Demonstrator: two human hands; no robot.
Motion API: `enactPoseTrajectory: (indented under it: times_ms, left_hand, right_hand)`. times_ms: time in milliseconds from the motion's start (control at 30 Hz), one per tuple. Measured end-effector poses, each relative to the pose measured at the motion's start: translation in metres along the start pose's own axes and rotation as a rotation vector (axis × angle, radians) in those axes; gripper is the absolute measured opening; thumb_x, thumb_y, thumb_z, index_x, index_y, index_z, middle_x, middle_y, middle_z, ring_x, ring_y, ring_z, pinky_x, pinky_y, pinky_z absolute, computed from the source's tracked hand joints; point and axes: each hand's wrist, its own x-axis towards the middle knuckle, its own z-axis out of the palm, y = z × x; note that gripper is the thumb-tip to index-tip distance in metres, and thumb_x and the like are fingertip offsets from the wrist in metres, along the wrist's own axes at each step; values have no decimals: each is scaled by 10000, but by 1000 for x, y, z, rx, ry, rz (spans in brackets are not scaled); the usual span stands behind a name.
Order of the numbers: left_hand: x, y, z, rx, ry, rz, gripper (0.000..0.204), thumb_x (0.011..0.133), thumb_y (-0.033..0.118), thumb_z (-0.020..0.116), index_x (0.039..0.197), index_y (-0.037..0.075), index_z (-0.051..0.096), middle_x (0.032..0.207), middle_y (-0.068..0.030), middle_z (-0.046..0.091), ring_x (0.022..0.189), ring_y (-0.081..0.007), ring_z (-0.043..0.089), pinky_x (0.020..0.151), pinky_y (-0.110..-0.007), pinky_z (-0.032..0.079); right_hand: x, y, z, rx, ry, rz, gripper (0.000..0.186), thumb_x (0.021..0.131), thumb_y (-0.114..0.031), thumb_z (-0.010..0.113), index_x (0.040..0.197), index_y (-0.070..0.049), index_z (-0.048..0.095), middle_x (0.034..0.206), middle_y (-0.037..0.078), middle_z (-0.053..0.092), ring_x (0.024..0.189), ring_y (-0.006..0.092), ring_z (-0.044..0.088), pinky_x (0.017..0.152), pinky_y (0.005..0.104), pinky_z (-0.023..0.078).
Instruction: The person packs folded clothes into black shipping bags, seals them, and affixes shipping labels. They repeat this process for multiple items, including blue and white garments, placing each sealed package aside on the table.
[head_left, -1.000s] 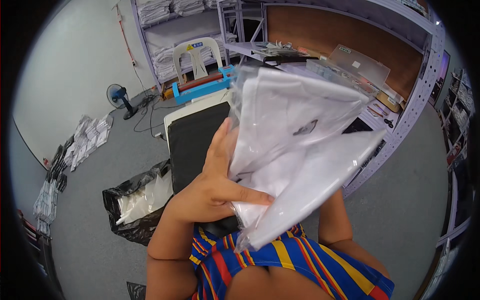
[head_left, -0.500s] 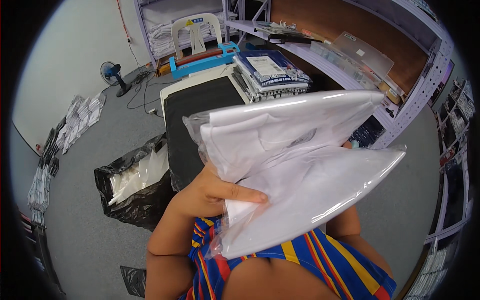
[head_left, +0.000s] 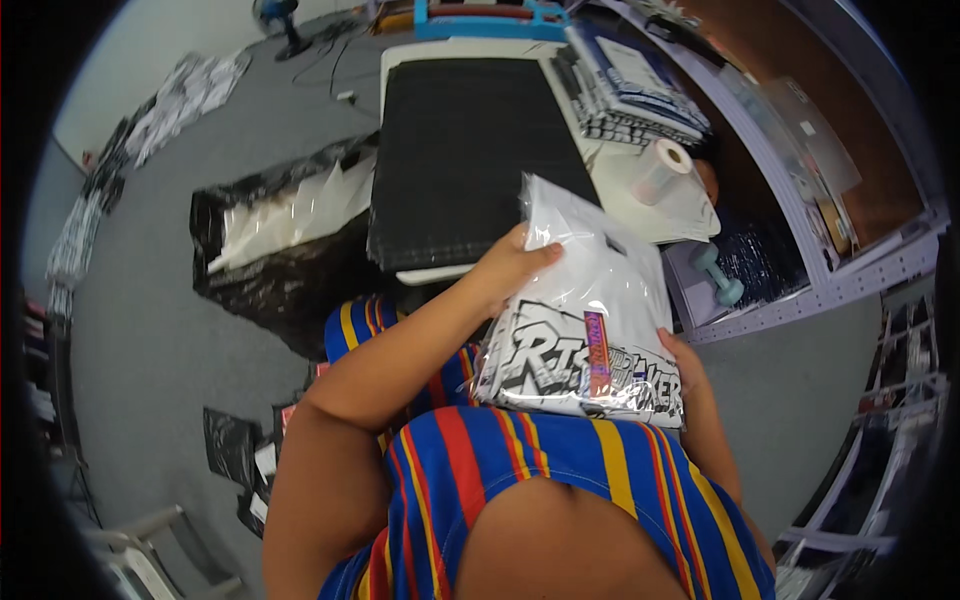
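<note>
A clear plastic bag holding a folded white garment with bold black lettering and a red-purple patch (head_left: 575,275) rests against my lap and midriff. My left hand (head_left: 515,265) pinches its upper left side, thumb on top, and my right hand (head_left: 680,355) grips the lower right edge, partly hidden behind it. Beyond the bag, a pile of flat black plastic sheets or mailers (head_left: 470,140) lies on a white table (head_left: 640,210), beside a roll of white labels (head_left: 662,175) and a stack of packaged items (head_left: 625,80).
An open black sack with white film (head_left: 285,220) stands left of the table. A blue machine (head_left: 490,20), fan (head_left: 285,30) and cables are behind. Purple shelving (head_left: 800,300) runs along the right, near a teal dumbbell (head_left: 718,275). Dark bags (head_left: 230,440) lie on the floor.
The bag has swung down from a sideways, creased hold to lie flatter against me, its printed face now showing. Both hands moved with it. The view tilted downward, revealing more of the table.
</note>
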Motion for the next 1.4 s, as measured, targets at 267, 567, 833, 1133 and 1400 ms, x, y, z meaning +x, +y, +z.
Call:
enactPoseTrajectory:
  times_ms: [267, 567, 833, 1133, 1400]
  left_hand:
    - [-6, -7, -10, 494, 67, -15, 533, 781, 158, 581, 1198, 5, 286, 1039, -145, 511, 922, -221, 531, 776, -324, 438]
    - [-30, 18, -115, 1742, 478, 647, 177, 694, 159, 611, 868, 144, 638, 1064, -95, 482, 1023, -298, 421, 855, -374, 355]
    - [-10, 24, -116, 1909, 335, 553, 345, 686, 183, 617, 1029, 175, 582, 1216, -61, 398, 1175, -298, 295, 939, -424, 270]
    - [-22, 17, -117, 1889, 330, 559, 267, 697, 235, 611, 942, 129, 613, 1235, -78, 375, 1156, -284, 309, 941, -413, 253]
    - [-16, 36, -107, 1878, 178, 779, 502, 657, 144, 621, 1107, -1, 453, 1309, -65, 279, 1115, -261, 340, 927, -364, 278]
  right_hand:
    - [-5, 16, 5, -77, 104, 132, 471, 765, -253, 581, 1081, 67, 440, 908, 198, 581, 737, 246, 611, 678, 327, 511]
    - [-4, 28, -8, -479, 378, 15, 433, 729, -236, 630, 1027, 48, 495, 871, 137, 590, 691, 182, 596, 627, 275, 490]
    - [11, 29, -12, -550, 329, 104, 419, 731, -323, 626, 912, 49, 559, 776, 102, 602, 617, 145, 577, 575, 244, 464]
    - [9, 39, 1, -638, 402, 199, 367, 765, -294, 602, 890, 51, 578, 787, 90, 608, 641, 122, 574, 585, 218, 446]
    - [5, 44, 7, -640, 319, 62, 320, 771, -226, 576, 937, 46, 548, 845, 103, 592, 706, 131, 569, 629, 229, 443]
